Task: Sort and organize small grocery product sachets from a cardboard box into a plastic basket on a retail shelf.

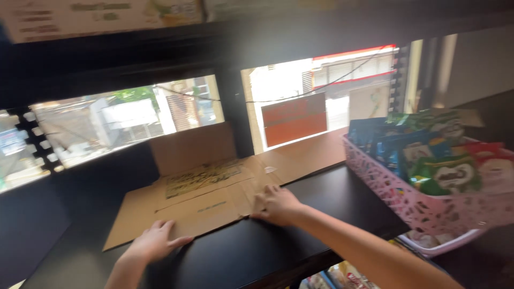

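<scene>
Two hands rest flat on a flattened cardboard sheet [214,187] that lies across a black shelf [257,257]. The left hand [155,241] lies palm down on the sheet's near left corner, fingers stretched out and slightly spread, clasping nothing. The right hand [276,203] presses on the sheet's near right edge, fingers loosely extended and pointing left, also not closed round anything; its bare forearm runs off toward the lower right. The sheet is unfolded, with one flap standing up against the back of the shelf and another flap reaching right toward a pink plastic basket [423,206]. That basket stands on the right end of the shelf, near the right hand but apart from it, and is filled with blue and green snack packets [428,155]. Behind the shelf, bright openings show a street outside. Overhead, a printed carton [101,16] sits on a higher level. The view is somewhat blurred.
</scene>
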